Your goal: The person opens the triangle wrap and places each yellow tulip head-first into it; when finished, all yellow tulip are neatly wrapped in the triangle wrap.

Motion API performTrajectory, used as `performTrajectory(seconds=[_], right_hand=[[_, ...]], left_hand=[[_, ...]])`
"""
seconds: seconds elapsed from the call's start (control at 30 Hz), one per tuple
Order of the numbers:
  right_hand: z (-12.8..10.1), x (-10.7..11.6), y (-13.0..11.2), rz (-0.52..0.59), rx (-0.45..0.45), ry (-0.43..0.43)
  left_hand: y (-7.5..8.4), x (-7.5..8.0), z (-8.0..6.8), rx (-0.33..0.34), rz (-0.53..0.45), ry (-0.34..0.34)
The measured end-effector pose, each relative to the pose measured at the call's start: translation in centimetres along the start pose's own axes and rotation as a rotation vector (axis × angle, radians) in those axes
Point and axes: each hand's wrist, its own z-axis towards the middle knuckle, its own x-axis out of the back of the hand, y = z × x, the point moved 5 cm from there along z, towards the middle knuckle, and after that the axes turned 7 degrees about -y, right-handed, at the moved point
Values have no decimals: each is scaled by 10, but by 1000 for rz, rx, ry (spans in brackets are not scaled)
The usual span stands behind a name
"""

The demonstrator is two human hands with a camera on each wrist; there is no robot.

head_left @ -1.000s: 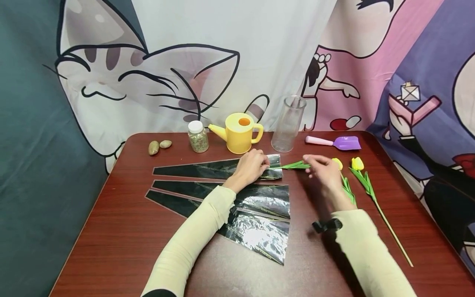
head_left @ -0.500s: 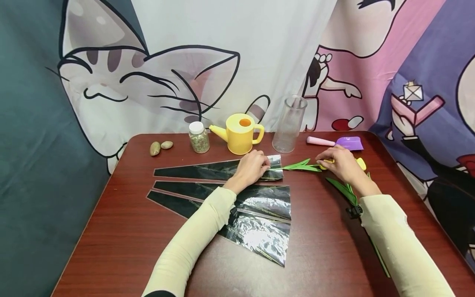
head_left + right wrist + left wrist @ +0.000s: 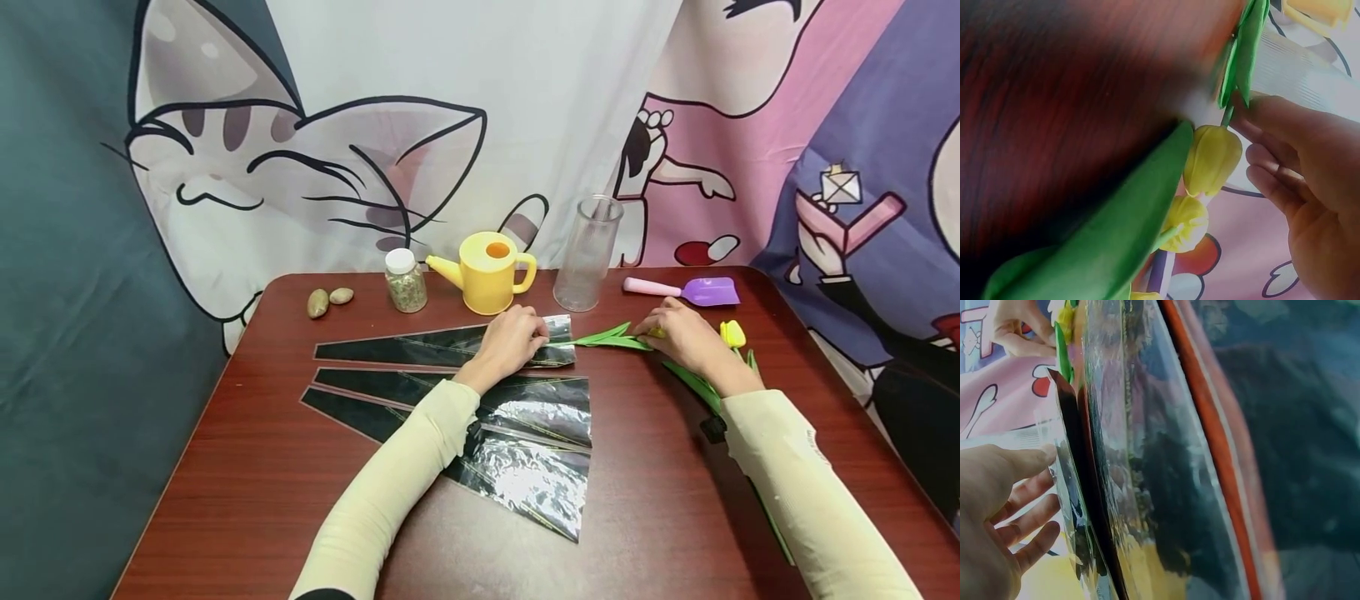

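Observation:
My left hand [image 3: 513, 337] rests at the wide mouth of the farthest of several black-and-clear plastic flower sleeves [image 3: 405, 344]. In the left wrist view, its thumb and forefinger pinch the film's edge while the other fingers stay loose. A yellow artificial tulip [image 3: 1213, 160] lies with its stem in that mouth and its green leaves [image 3: 611, 337] outside, to the right. My right hand [image 3: 682, 333] pinches its stem just below the flower head, as the right wrist view shows. Right of it lie two more tulips; one yellow head [image 3: 732, 335] shows beyond the hand, and the forearm covers parts of both.
Two more sleeves, a middle one [image 3: 536, 408] and a near one [image 3: 525, 483], lie in front. Along the back stand a jar [image 3: 407, 287], a yellow watering can [image 3: 487, 279] and a clear vase [image 3: 585, 258]. A purple shovel [image 3: 708, 291] and two stones [image 3: 318, 303] lie there too.
My right hand has moved right, from the leaves to the flower end, and has hardly shifted over the last half second. My left hand keeps its place on the sleeve.

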Motion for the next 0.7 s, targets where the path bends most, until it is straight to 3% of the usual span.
performTrajectory(seconds=[0.4,0.7], right_hand=[[2,-3,-1,-9,10,9],[7,-3,-20,-7,145,72]], left_hand=[[-1,0,0,3,-20,1],[1,1,2,19,-44,-12]])
